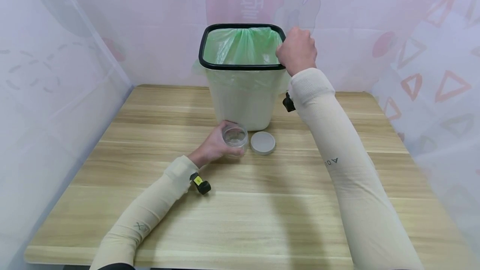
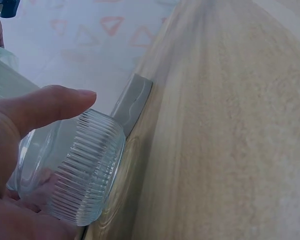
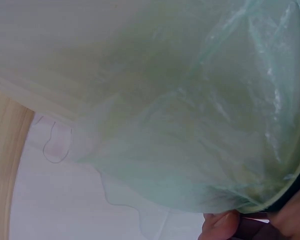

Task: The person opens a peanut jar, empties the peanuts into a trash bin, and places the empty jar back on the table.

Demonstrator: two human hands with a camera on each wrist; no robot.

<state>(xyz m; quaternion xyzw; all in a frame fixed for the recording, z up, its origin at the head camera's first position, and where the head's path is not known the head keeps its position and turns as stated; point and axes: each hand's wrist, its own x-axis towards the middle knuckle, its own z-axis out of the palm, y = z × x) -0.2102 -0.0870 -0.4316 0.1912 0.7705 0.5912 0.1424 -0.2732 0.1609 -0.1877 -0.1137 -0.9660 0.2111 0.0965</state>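
Note:
A clear jar (image 1: 235, 137) with ribbed sides stands on the table, its top open. My left hand (image 1: 219, 141) holds it from the left; in the left wrist view the thumb (image 2: 60, 106) lies along the near side of the jar (image 2: 85, 167). Just right of the jar, a round grey lid (image 1: 263, 143) lies flat. Behind them is a cream trash bin (image 1: 243, 99) with a black rim, lined with a green plastic bag (image 1: 243, 47). At the rim's right side, my right hand (image 1: 298, 51) grips the bin; the bag (image 3: 190, 125) fills most of the right wrist view.
Everything stands on a wood-grain table (image 1: 210, 220). Printed curtains (image 1: 157, 20) hang close behind the table and along both its sides. The bin stands near the table's back edge.

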